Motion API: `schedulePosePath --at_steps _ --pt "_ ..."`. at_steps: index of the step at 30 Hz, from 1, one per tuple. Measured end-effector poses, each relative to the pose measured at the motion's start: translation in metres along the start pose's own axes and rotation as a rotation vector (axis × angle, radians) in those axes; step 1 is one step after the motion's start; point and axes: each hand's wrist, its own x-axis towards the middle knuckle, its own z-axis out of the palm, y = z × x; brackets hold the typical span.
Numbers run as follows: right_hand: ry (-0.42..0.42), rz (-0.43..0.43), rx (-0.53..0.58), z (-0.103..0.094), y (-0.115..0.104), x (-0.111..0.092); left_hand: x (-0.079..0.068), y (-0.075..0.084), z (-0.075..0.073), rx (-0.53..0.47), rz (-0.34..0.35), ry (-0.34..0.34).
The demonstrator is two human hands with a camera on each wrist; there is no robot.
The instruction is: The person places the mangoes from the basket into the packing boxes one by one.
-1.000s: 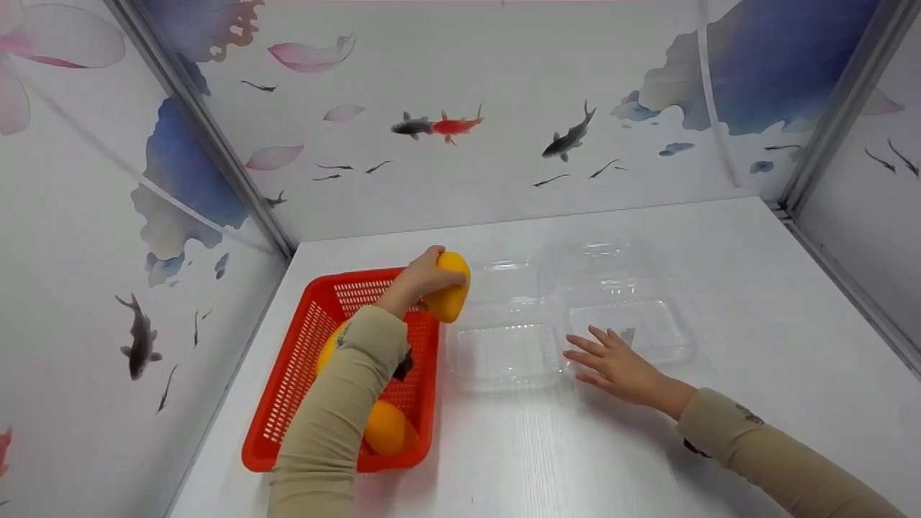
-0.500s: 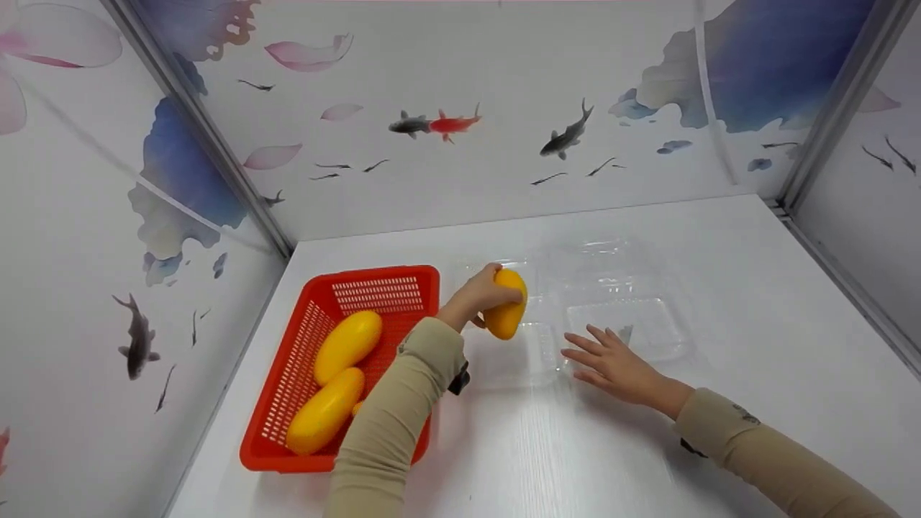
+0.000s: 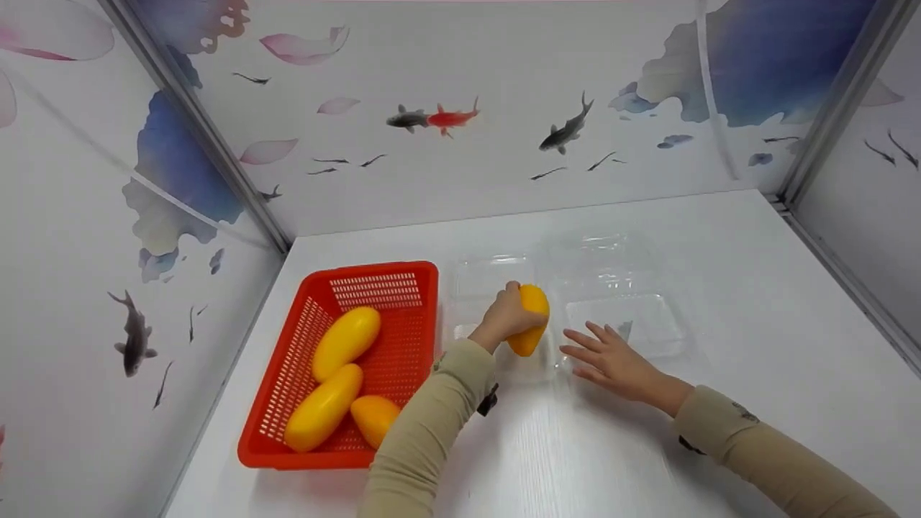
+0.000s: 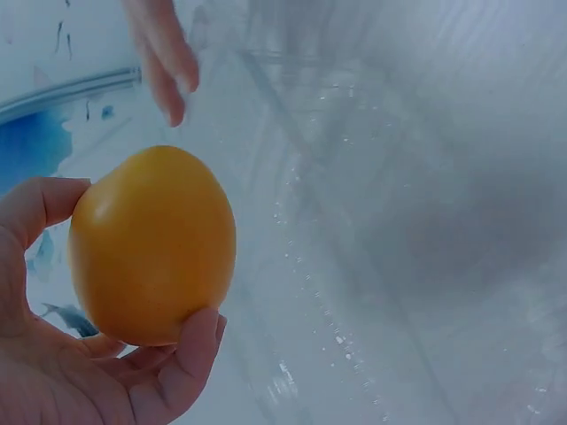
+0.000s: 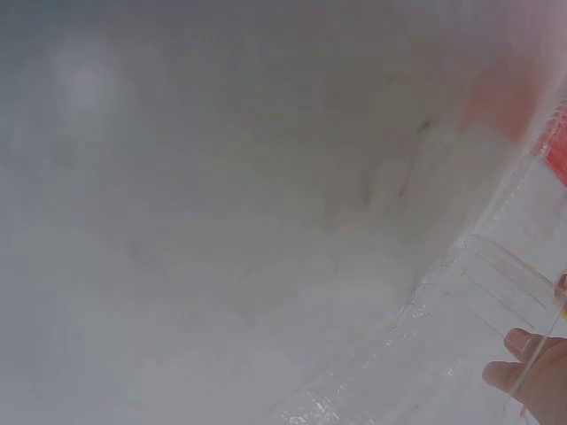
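In the head view my left hand (image 3: 507, 316) grips a yellow-orange mango (image 3: 534, 324) over the left clear plastic container (image 3: 496, 267), its fingers and thumb on either side of the fruit. The left wrist view shows the same mango (image 4: 155, 248) held between thumb and fingertips. My right hand (image 3: 611, 363) has its fingers spread and holds nothing; they lie by the front left of the right clear container (image 3: 647, 320), beside the left one. Fingers (image 5: 532, 367) show at the lower right of the right wrist view, near clear plastic.
A red slotted basket (image 3: 288, 367) stands at the left with two long yellow mangoes and a rounder orange-yellow one (image 3: 374, 417) in it. Both containers lie with their lids opened toward the back. Printed walls (image 3: 460, 180) enclose the white table (image 3: 755, 288) behind and at the sides.
My left hand has carried the mango from over the basket's right rim rightward and nearer, to above the left container. My right hand has stayed put.
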Motion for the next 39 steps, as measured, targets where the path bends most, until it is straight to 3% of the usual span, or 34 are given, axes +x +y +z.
schedulePosePath --at_steps 5,9,16,28,39 --pt "-0.009 0.012 -0.003 0.000 -0.001 -0.001 0.003 -0.003 0.018 0.133 -0.007 0.011" --pt "0.043 -0.021 -0.034 0.003 0.001 -0.001 0.006 -0.005 0.030 0.185 -0.012 0.023" --pt "0.056 -0.017 -0.049 0.005 0.002 -0.001 0.011 -0.007 0.041 0.284 0.015 0.028" --pt "0.055 -0.009 -0.043 0.005 0.001 -0.001 0.014 -0.013 0.049 0.251 -0.058 0.005" --pt "0.047 -0.004 -0.047 0.005 0.002 -0.001 0.012 -0.011 0.044 0.243 -0.106 -0.026"
